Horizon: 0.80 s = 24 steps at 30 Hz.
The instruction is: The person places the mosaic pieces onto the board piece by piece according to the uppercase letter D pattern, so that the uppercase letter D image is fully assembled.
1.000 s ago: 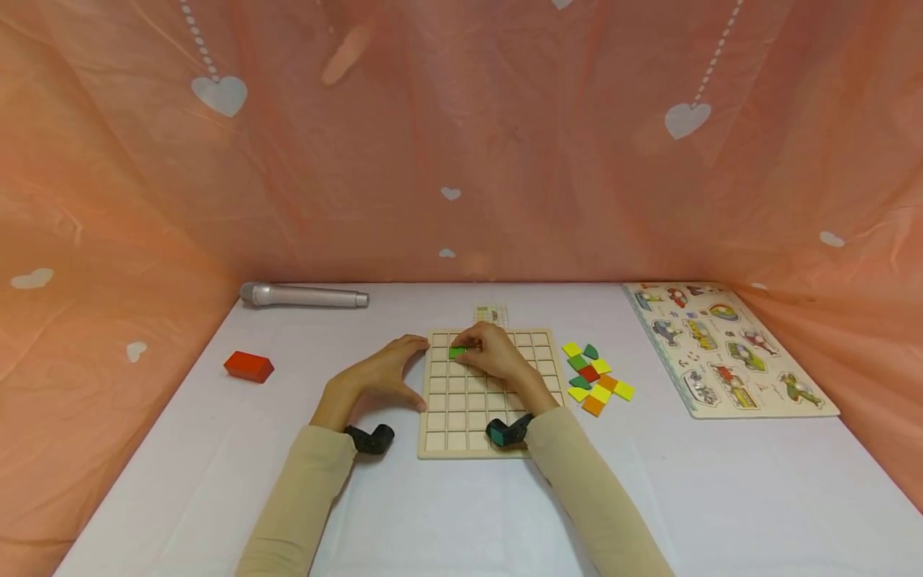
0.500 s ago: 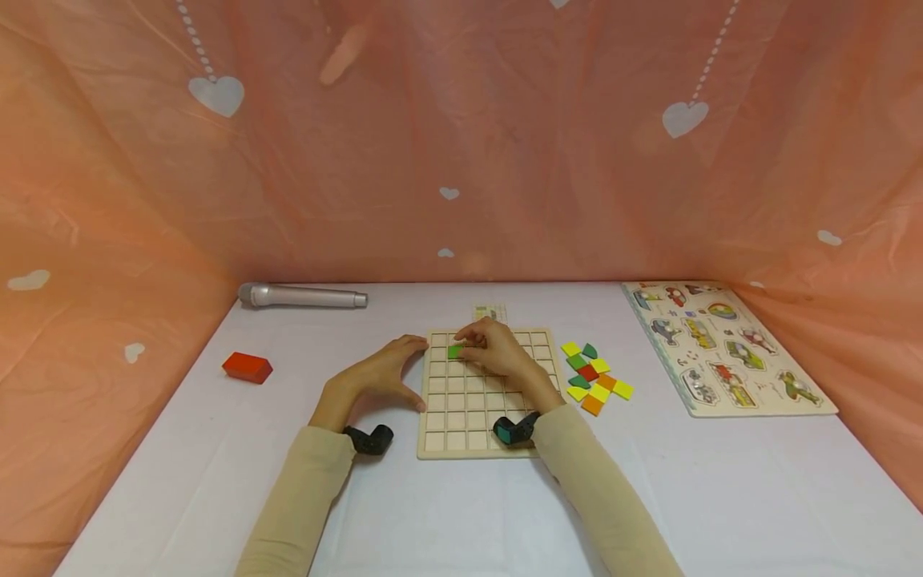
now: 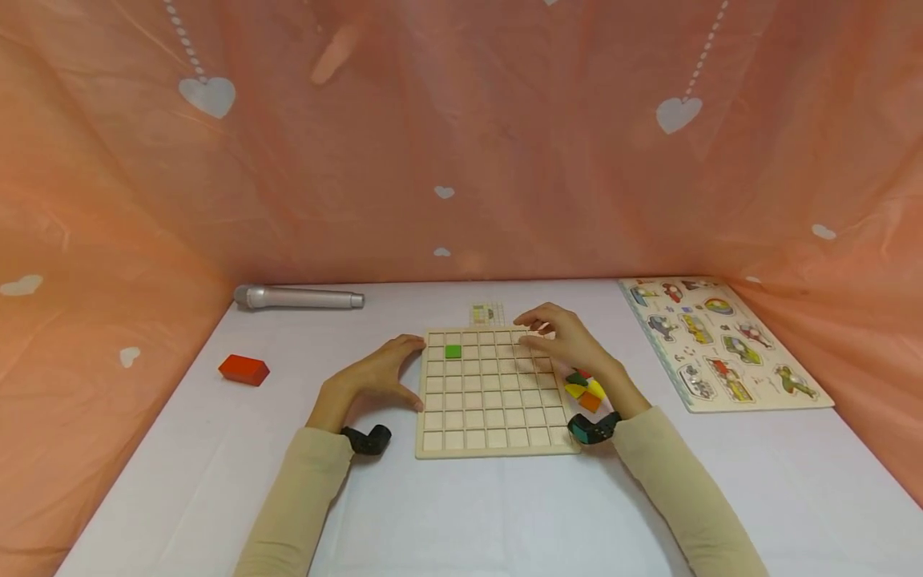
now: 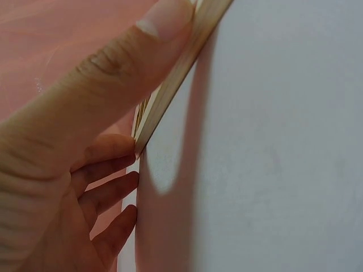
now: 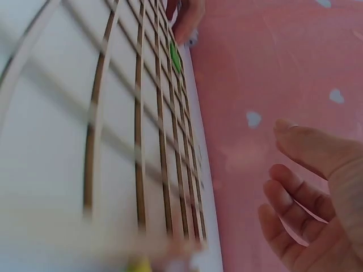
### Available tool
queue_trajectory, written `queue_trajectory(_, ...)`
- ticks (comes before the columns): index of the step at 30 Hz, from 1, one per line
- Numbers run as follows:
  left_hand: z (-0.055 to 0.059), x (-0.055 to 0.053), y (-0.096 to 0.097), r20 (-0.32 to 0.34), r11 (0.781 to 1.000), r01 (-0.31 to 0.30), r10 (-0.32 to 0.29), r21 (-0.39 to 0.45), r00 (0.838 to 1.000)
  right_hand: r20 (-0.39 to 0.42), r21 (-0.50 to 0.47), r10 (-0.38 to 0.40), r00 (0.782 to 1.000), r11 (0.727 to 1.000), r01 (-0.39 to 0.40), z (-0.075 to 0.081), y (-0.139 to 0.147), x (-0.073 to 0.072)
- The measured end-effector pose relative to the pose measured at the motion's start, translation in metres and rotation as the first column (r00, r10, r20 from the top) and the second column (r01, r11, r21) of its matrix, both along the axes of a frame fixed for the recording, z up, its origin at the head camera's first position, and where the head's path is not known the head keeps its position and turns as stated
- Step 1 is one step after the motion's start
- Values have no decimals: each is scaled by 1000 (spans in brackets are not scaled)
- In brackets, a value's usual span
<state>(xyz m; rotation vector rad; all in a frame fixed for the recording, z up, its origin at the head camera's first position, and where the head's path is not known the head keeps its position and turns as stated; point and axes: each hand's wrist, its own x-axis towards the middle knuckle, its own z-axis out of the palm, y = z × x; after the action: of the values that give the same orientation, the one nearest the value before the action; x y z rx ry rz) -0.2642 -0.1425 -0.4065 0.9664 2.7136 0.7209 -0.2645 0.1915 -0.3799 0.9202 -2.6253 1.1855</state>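
A wooden grid board (image 3: 472, 398) lies on the white table, with one green square tile (image 3: 453, 352) in a compartment of its second row, near the left side. My left hand (image 3: 375, 374) touches the board's left edge, thumb at the lower part and fingertips near the upper corner. In the left wrist view, the thumb (image 4: 113, 65) lies at the wooden edge with the other fingers spread below it. Above the board's upper right corner is my right hand (image 3: 566, 336), holding nothing, its fingers loosely bent. Part of a tile pile (image 3: 589, 401) beside the board is hidden under this hand.
A small printed pattern card (image 3: 486, 313) lies behind the board. To the far right is a picture puzzle board (image 3: 721, 344). A red block (image 3: 244, 369) and a silver microphone (image 3: 299, 297) lie on the left. An orange curtain (image 3: 461, 144) encloses the table.
My right hand has let go of the green tile and moved right, toward the tile pile. The green tile stays in its compartment, now fully visible. My left hand keeps its place.
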Motion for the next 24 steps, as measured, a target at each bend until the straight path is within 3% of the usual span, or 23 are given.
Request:
queue_trajectory(10,2,1,-1,19,1000,-14,15,-15,1000,4,67,-105,994,992,104,-6,50,15)
queue_trajectory(16,2,1,-1,6,1000,-3,3,-9,1000,60,86,-186,981,980,181,-16,67,14)
queue_trajectory(24,2,1,0,4,1000,-2,2,-11,1000,130,183,-267,955,953,242,-25,76,12)
